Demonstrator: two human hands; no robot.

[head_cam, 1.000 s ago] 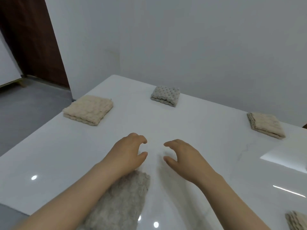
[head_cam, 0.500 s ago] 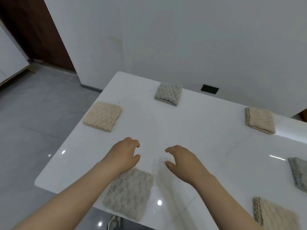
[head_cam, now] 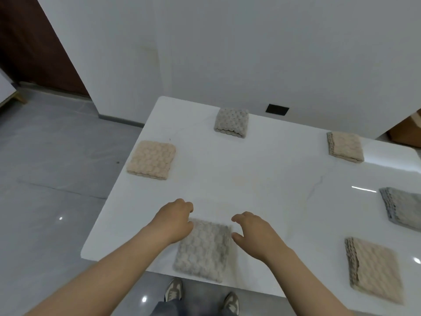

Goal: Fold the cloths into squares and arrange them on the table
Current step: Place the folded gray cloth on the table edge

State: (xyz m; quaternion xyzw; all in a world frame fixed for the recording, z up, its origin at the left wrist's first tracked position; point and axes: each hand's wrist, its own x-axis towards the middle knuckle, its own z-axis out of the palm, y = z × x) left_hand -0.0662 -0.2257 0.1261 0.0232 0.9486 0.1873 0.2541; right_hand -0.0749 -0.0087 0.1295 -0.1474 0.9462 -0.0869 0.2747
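Note:
A folded grey cloth (head_cam: pixel 202 250) lies square at the near edge of the white table (head_cam: pixel 250 179), between my two hands. My left hand (head_cam: pixel 174 218) hovers over its far left corner, fingers loosely curled and holding nothing. My right hand (head_cam: pixel 251 231) hangs just right of the cloth, fingers also relaxed and empty. Several other folded cloths ring the table: a beige one (head_cam: pixel 151 159) at the left, a grey one (head_cam: pixel 231 123) at the back, a beige one (head_cam: pixel 345 149) at the back right, a grey one (head_cam: pixel 403 208) at the right edge, a beige one (head_cam: pixel 373 269) at the near right.
The table's left and near edges drop to a grey tiled floor (head_cam: pixel 45 179). My shoes (head_cam: pixel 174 291) show below the near edge. A white wall (head_cam: pixel 250 53) with a dark socket (head_cam: pixel 277 109) stands behind the table.
The view has tilted down and pulled back, bringing the near cloths and the table's near edge into sight. Both hands have drawn back slightly, still empty above the grey cloth.

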